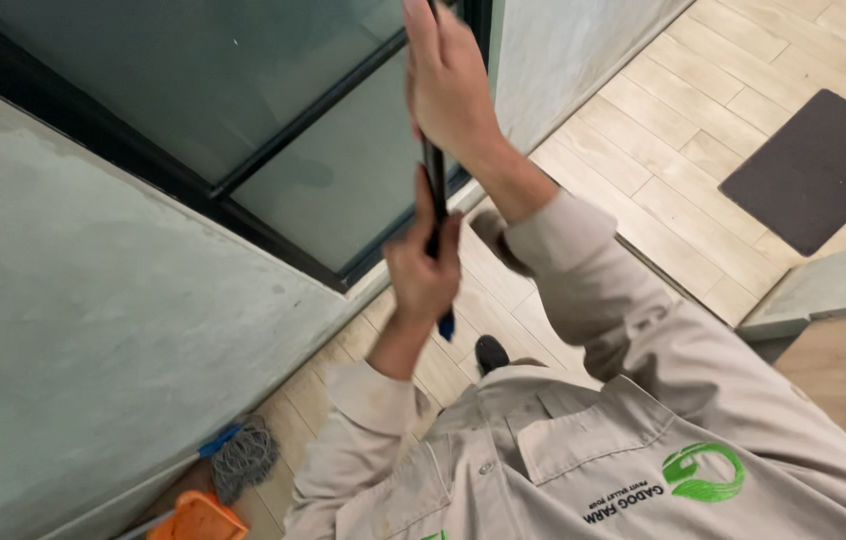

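Observation:
A thin black pole with a blue end runs almost upright in front of a glass pane set in a black frame. My right hand grips the pole high up, near the top edge of the view. Lower down, my left hand is closed round the same pole, just above the blue end. The pole's top is out of view. Both arms wear beige sleeves.
A grey wall fills the left. On the wooden floor lies a dark mat at the right. A grey string mop and an orange object sit at the bottom left. My dark shoe shows below the pole.

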`<state>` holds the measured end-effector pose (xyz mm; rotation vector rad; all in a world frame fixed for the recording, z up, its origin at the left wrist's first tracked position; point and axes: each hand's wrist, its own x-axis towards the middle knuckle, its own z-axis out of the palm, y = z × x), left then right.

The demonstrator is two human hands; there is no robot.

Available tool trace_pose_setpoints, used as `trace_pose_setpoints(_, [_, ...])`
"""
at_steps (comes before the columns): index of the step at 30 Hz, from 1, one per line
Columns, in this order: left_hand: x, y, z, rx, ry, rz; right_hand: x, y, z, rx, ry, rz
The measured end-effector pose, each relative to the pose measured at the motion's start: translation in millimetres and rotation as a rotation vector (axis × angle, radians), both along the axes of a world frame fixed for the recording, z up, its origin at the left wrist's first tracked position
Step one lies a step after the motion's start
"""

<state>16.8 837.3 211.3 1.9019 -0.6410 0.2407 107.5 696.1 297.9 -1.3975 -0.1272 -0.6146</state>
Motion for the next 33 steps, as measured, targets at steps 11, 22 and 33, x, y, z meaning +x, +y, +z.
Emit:
trace_pose_setpoints(11, [-22.8, -29.5, -3.6, -0.265, -0.027, -0.157, -25.9, -24.2, -0.6, -0.053, 0.115, -0.100])
trace_pose_setpoints(22, [-60.5, -10.6, -83.9, -0.079, -0.032, -0.108, -63.0, -0.4, -113.0, 0.021, 0.445, -0.244])
trace_pose_setpoints(33, [-78.4, -64.9, -38.4, -0.265, 0.012, -0.237, -83.6, -58.3, -45.0, 0.002, 0.333, -0.232])
